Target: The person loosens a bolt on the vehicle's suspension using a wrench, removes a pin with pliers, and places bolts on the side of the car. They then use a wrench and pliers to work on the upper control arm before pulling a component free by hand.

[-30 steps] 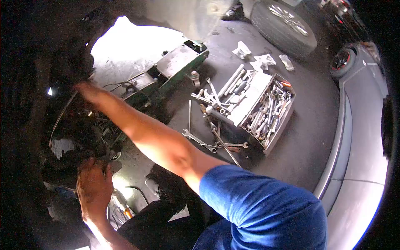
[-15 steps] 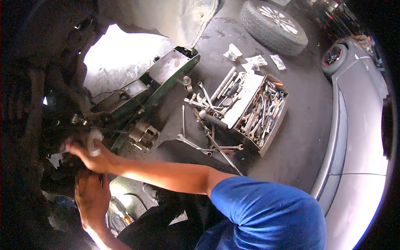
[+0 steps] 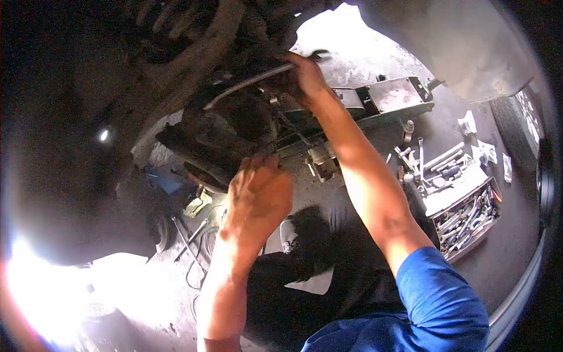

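Note:
My right hand (image 3: 308,82) is closed around a long metal wrench (image 3: 252,83) under the car. The wrench's open jaw sticks out past the hand on the right, and its pale shaft runs left to the dark undercarriage parts. Lower down, my left hand (image 3: 261,190) is closed, back towards me, with curled fingers against a dark suspension part (image 3: 226,141). Whatever those fingers grip is hidden. Just right of the left hand, a metal brake caliper-like part (image 3: 324,161) sits below the green jack (image 3: 375,117).
An open toolbox (image 3: 448,202) full of wrenches and sockets stands at right, with loose tools beside it. Small plastic bags (image 3: 484,152) and a wheel (image 3: 516,123) lie beyond. Tools and a cable (image 3: 190,240) are on the floor at lower left.
The view has swung left, so the toolbox now sits farther right. My right hand has moved up from beside my left hand, and a wrench now shows in it.

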A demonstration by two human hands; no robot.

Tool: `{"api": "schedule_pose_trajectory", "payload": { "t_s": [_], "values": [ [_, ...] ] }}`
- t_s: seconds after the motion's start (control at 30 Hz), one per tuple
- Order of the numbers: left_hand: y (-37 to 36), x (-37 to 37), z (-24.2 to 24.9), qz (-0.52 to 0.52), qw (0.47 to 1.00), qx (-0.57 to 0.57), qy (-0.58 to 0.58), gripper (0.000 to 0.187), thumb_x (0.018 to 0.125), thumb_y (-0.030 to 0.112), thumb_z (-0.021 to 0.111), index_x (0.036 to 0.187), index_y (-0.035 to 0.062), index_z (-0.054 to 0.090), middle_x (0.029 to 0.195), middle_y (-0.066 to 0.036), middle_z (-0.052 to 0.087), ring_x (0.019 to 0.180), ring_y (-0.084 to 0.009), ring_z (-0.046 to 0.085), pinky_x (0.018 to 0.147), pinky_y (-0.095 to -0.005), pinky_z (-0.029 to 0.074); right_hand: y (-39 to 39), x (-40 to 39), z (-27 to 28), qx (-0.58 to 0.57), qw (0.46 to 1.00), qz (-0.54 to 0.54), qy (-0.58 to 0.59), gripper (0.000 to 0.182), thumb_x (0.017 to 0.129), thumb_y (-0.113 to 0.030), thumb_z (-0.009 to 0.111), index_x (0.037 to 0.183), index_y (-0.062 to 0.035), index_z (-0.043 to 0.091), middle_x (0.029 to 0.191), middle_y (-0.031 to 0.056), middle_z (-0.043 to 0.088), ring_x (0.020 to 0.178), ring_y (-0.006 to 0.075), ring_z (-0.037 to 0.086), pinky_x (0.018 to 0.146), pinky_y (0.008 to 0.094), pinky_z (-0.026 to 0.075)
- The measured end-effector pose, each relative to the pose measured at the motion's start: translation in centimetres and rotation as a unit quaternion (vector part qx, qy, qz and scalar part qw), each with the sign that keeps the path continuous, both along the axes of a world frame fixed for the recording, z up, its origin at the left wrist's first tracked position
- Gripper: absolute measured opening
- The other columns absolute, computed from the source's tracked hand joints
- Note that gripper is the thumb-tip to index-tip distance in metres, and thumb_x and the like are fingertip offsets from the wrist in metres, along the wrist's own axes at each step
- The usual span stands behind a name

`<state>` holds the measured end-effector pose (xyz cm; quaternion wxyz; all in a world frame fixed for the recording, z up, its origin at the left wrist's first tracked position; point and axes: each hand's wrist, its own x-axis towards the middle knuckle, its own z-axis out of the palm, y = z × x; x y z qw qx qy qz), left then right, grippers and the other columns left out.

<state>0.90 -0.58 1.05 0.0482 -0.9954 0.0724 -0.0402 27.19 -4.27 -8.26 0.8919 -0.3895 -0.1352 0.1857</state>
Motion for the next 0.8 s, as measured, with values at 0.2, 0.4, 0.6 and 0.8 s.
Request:
{"api": "schedule_pose_trajectory", "payload": {
  "t_s": [0.2, 0.4, 0.6, 0.8],
  "values": [
    [-0.3, 0.1, -0.2, 0.001, 0.999, -0.028, -0.035, 0.011, 0.071, 0.007, 0.058, 0.071, -0.0016, 0.065, 0.091, -0.019, 0.062, 0.091, -0.0345, 0.059, 0.081, -0.0450, 0.050, -4.0, -9.4, -0.3, -0.185, 0.921, -0.245, -0.240, 0.027, 0.094, -0.015, 0.051, 0.113, -0.0005, 0.062, 0.103, 0.0109, 0.067, 0.081, 0.0215, 0.063, 0.076, 0.0324, 0.050],
    [-0.1, 0.2, 0.6, -0.016, 0.999, -0.041, -0.003, 0.018, 0.079, 0.011, 0.060, 0.090, -0.0009, 0.065, 0.093, -0.020, 0.063, 0.090, -0.0367, 0.062, 0.080, -0.0457, 0.051, -2.6, -14.3, -0.6, -0.214, 0.807, -0.309, -0.456, 0.033, 0.088, 0.001, 0.056, 0.119, -0.0060, 0.061, 0.121, 0.0163, 0.061, 0.109, 0.0338, 0.060, 0.093, 0.0426, 0.046],
    [0.1, 0.3, 0.2, -0.004, 0.996, -0.085, -0.008, 0.021, 0.072, 0.004, 0.057, 0.090, -0.0048, 0.065, 0.091, -0.021, 0.062, 0.088, -0.0363, 0.059, 0.081, -0.0447, 0.048, -4.1, -16.5, 3.2, -0.146, 0.908, -0.145, -0.365, 0.025, 0.097, -0.020, 0.056, 0.112, -0.0018, 0.064, 0.108, 0.0110, 0.066, 0.100, 0.0200, 0.062, 0.088, 0.0310, 0.046],
    [0.2, 0.1, 0.1, -0.013, 0.998, -0.063, -0.017, 0.024, 0.073, 0.002, 0.057, 0.094, -0.0054, 0.065, 0.092, -0.021, 0.062, 0.090, -0.0346, 0.059, 0.081, -0.0433, 0.048, -4.0, -16.6, 2.8, -0.058, 0.925, -0.024, -0.375, 0.031, 0.096, -0.026, 0.059, 0.117, -0.0038, 0.061, 0.113, 0.0081, 0.065, 0.107, 0.0173, 0.059, 0.094, 0.0312, 0.044]
  ]
}}
